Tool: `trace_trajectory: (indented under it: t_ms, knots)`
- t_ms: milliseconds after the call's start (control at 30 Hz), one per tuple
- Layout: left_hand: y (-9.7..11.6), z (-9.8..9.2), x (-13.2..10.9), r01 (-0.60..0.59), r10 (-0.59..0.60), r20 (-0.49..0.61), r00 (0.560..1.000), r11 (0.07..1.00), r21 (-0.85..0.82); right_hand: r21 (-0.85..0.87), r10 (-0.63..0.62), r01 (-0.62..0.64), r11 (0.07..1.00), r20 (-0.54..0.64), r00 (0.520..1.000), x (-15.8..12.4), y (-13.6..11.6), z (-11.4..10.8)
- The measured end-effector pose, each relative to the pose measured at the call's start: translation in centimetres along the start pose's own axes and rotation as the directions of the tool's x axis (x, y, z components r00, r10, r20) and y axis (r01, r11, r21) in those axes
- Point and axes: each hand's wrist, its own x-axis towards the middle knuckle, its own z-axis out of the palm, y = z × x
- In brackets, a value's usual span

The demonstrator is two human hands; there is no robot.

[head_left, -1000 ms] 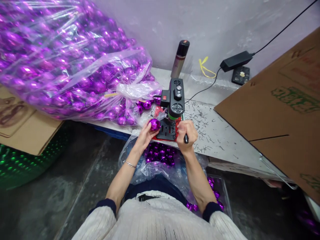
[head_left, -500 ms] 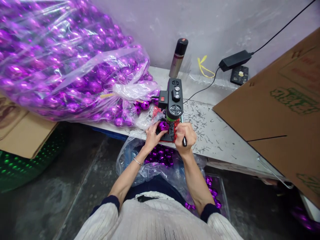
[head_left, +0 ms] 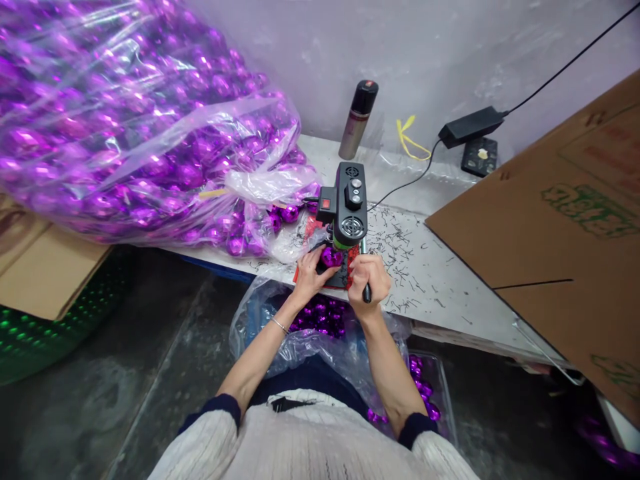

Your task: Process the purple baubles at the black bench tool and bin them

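Note:
Between the thumb and fingers of my left hand (head_left: 311, 275) is a shiny purple ball (head_left: 332, 256), held at the lower end of a small black bench press (head_left: 351, 200). The press has a red switch and round vents on top. My right hand (head_left: 369, 277) is closed around the black-tipped lever (head_left: 367, 292) on the press's right side. Red material lies under and beside the black base. The machine's head hides the spot where it meets the ball.
A huge clear bag of purple balls (head_left: 150, 133) fills the left. Below the table edge, an open plastic bag (head_left: 260, 313) holds more balls. Behind the press stand a spray can (head_left: 358, 120) and a power adapter (head_left: 472, 127); a cardboard box (head_left: 550, 233) is at right.
My left hand and the purple ball have shifted slightly right, under the press head. My right hand stays on the lever, a little lower in view.

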Motion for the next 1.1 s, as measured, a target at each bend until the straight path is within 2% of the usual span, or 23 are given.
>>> trace_trajectory:
  t_ms: [100, 333, 600, 733, 967, 1100]
  knots:
    - [0.0, 0.0, 0.0, -0.009, 0.009, 0.002, 1.0, 1.0, 0.001, 0.018, -0.008, 0.008, 1.0, -0.02, 1.0, -1.1, 0.5, 0.5]
    - [0.2, -0.4, -0.1, -0.005, 0.004, 0.025, 1.0, 1.0, 0.006, 0.05, 0.069, -0.066, 0.997, -0.055, 0.996, -3.0, 1.5, 1.2]
    - [0.7, -0.5, 0.1, 0.048, -0.048, 0.04, 0.998, 0.999, 0.004, 0.04, 0.047, -0.044, 0.998, -0.087, 0.995, -3.3, 1.8, 1.7]
    - [0.7, -0.5, 0.2, 0.034, -0.034, 0.033, 0.999, 0.999, 0.003, 0.024, 0.038, -0.036, 0.999, -0.104, 0.994, -3.2, 1.8, 1.8]
    - [0.5, -0.2, 0.5, 0.03, -0.03, 0.016, 0.999, 1.0, 0.006, 0.063, -0.086, 0.093, 0.994, -0.106, 0.991, -2.8, 1.8, 2.2]
    - [0.2, -0.1, 0.7, -0.001, 0.002, 0.021, 1.0, 1.0, -0.021, 0.093, 0.058, -0.046, 0.995, -0.126, 0.99, -0.7, 0.5, 1.4]
